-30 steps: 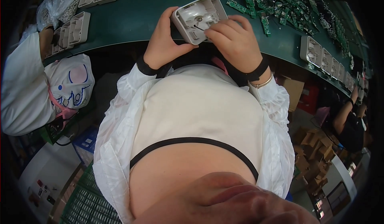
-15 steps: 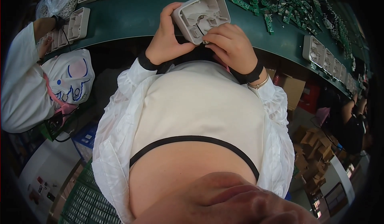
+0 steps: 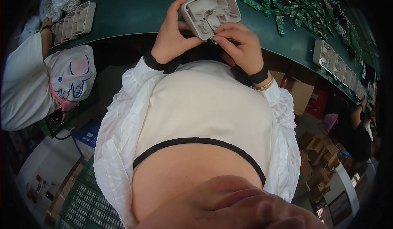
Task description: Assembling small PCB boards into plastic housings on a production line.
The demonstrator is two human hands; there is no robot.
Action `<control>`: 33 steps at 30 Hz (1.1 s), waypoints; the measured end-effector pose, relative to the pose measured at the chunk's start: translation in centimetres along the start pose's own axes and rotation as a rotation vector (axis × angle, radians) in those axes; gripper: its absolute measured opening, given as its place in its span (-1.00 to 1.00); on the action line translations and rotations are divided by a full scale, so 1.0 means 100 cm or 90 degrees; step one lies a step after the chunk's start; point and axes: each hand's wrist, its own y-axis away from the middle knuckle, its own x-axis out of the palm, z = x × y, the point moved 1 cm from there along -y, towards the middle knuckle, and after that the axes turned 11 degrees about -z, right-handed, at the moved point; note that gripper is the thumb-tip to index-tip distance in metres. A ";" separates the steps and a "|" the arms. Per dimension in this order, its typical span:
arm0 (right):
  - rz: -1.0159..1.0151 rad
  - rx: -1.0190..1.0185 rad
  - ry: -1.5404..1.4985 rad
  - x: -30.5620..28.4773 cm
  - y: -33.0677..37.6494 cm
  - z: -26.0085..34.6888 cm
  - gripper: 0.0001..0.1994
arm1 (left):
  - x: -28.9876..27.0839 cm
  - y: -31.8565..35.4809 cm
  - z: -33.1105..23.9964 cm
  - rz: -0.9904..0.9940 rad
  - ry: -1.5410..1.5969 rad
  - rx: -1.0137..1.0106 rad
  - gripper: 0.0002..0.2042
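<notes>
My left hand point(image 3: 168, 41) grips the left side of a white plastic housing point(image 3: 221, 6), thumb along its lower edge. The housing is tilted with its hollow inside facing up, showing molded posts and compartments. At its lower right corner my right hand point(image 3: 245, 48) pinches a small green circuit board point(image 3: 213, 40), mostly hidden by the fingers. A thin dark wire point(image 3: 209, 23) runs from the inside of the housing down toward those fingertips. Both hands are just over the near edge of the green table point(image 3: 135, 14).
A pile of green circuit boards point(image 3: 299, 8) with wires covers the table's far right. Rows of white housings stand at the right edge point(image 3: 325, 53) and at the left point(image 3: 84, 18). A co-worker's sleeve point(image 3: 22, 77) is at the left, near plastic bags point(image 3: 51, 4).
The housing and both hands have shifted slightly right and up. The green circuit board now shows below my right fingertips. At the left, the co-worker's hand has moved away from the housings toward the bags.
</notes>
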 end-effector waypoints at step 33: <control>0.033 0.077 0.555 -0.219 0.087 -0.001 -0.85 | -0.170 -0.144 0.067 -0.078 -1.017 0.142 -0.45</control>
